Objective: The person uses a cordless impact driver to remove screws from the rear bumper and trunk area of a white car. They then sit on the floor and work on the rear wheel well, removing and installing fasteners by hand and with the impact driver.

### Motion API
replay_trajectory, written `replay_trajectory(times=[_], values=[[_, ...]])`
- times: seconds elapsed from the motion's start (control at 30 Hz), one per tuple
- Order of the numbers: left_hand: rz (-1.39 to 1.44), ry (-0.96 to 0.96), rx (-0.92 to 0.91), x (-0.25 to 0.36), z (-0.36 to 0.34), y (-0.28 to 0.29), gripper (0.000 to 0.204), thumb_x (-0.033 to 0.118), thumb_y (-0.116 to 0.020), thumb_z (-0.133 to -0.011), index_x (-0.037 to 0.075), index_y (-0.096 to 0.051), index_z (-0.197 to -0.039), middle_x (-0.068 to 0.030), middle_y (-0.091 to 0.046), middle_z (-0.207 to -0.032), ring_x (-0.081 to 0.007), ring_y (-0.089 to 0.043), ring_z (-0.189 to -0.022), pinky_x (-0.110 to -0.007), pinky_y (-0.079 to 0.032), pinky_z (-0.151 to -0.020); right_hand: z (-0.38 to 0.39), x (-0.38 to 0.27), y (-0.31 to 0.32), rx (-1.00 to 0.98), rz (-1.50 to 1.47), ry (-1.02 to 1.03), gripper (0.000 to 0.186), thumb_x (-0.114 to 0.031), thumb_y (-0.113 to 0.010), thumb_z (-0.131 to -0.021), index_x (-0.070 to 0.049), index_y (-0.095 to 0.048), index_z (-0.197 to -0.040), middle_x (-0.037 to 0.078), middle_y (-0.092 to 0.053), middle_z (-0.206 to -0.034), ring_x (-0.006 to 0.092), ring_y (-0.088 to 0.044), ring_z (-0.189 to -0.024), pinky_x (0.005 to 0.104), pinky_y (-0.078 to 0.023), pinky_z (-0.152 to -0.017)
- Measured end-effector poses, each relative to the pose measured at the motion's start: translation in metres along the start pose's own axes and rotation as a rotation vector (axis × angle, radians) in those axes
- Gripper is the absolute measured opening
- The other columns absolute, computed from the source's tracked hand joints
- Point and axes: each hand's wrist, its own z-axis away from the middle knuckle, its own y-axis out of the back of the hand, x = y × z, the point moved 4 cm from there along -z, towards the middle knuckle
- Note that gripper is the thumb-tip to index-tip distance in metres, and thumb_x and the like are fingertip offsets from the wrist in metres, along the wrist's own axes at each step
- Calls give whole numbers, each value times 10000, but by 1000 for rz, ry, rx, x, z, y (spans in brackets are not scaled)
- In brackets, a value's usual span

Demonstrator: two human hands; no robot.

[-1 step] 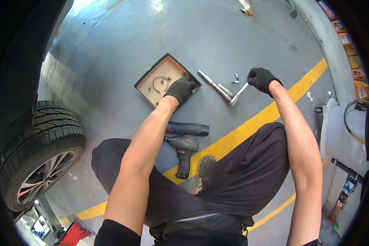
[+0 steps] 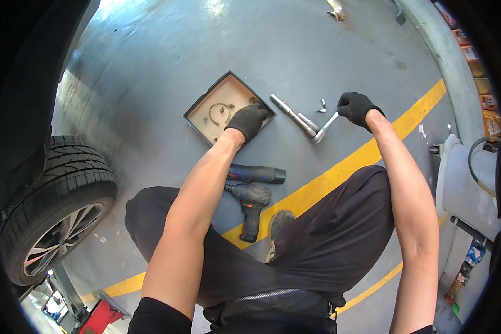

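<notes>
My gloved left hand [image 2: 247, 120] reaches into the shallow tray [image 2: 199, 113], its fingers curled at the right corner over something I cannot make out. A curved clip [image 2: 211, 114] and several small fasteners lie in the tray. My gloved right hand [image 2: 355, 108] is closed on the handle end of a silver ratchet wrench [image 2: 329, 125], whose head rests on the floor. Beside that head lie a long extension bar [image 2: 285, 108], a shorter socket piece [image 2: 306, 121] and small bits [image 2: 323, 103]. A dark impact driver [image 2: 250, 203] and a second black tool [image 2: 261, 174] lie below the tray.
A car tyre [image 2: 61, 183] stands at left, a red tool cart [image 2: 100, 314] at lower left. At right are a pale reel-like machine [image 2: 465, 183] with a hose, a curb [image 2: 434, 39] and orange containers [image 2: 490, 122]. A curved metal part [image 2: 335, 10] lies at top. Yellow lines cross the floor.
</notes>
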Motion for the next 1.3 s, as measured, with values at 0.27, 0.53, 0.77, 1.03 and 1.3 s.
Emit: replay_trajectory(times=[0.27,0.53,0.77,1.03,1.3], values=[[1391,725,300,-4,51,44,228,-12,-592,-866,-5,-558,-1091,-176,-663,-958,-231,-666,-763,-336,-554,-638,-24,-31,-21,-108,208,39,288,-178,-528,-819,-53,-698,-1015,200,-681,-1082,346,-653,-1022,418,-523,-858],[2023,527,361,47,122,148,340,63,-565,-913,-17,-531,-1242,-177,-631,-984,-262,-636,-834,-348,-540,-693,13,-178,-13,-125,153,359,267,-194,-535,-858,-64,-667,-1051,191,-683,-1086,370,-642,-1035,434,-507,-892],[1924,521,441,24,173,170,193,110,-585,-934,2,-613,-1092,-149,-665,-953,-266,-651,-788,-359,-535,-680,63,-235,-107,-449,347,455,336,-258,-553,-856,-74,-690,-1100,212,-681,-1078,348,-654,-1033,422,-513,-895],[1768,557,743,-48,211,192,168,69,-649,-886,2,-627,-1039,-145,-658,-950,-258,-636,-862,-335,-516,-704,124,-241,-227,-339,322,204,337,-340,-677,-823,-89,-717,-1044,147,-722,-992,299,-694,-948,404,-523,-843],[1769,666,544,-63,201,163,219,67,-620,-878,-44,-641,-1065,-143,-648,-920,-254,-616,-828,-341,-502,-724,124,-228,-259,-73,330,115,259,-324,-579,-882,-134,-712,-998,137,-710,-987,339,-682,-959,542,-496,-798]])
